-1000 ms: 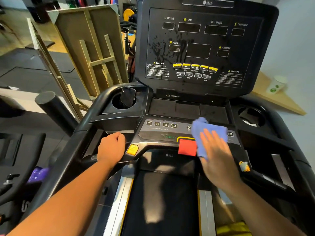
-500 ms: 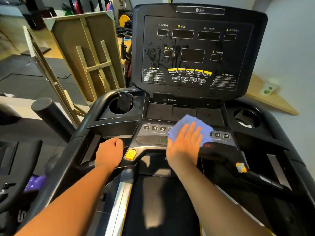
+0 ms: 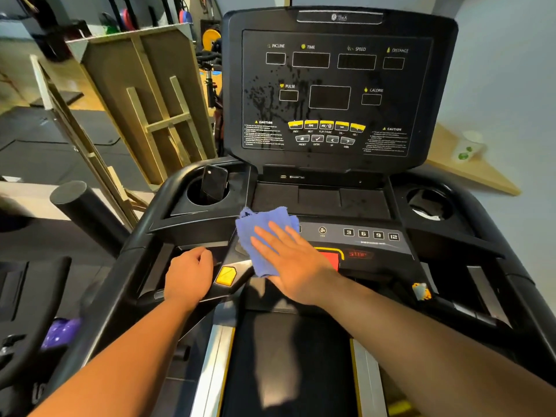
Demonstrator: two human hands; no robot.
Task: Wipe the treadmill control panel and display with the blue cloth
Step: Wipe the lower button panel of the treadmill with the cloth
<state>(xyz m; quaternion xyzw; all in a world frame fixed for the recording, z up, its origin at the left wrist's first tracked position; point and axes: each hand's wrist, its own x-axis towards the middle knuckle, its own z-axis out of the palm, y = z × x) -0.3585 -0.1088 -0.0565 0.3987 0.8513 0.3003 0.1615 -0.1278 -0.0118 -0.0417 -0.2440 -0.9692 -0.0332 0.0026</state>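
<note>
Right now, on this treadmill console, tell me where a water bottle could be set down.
The flat tray between display and button strip looks bare. The left cup holder holds a phone; the right cup holder seems to have something pale inside. The strip's left end is crowded by the blue cloth and right hand.

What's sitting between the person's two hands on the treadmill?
In the head view, a yellow hexagonal button on the grey control panel lies between the left hand and the right hand, which presses the blue cloth.

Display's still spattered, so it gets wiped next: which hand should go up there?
Right. The right hand already presses the blue cloth flat on the control panel, just below the display. The left hand rests on the handrail.
</note>
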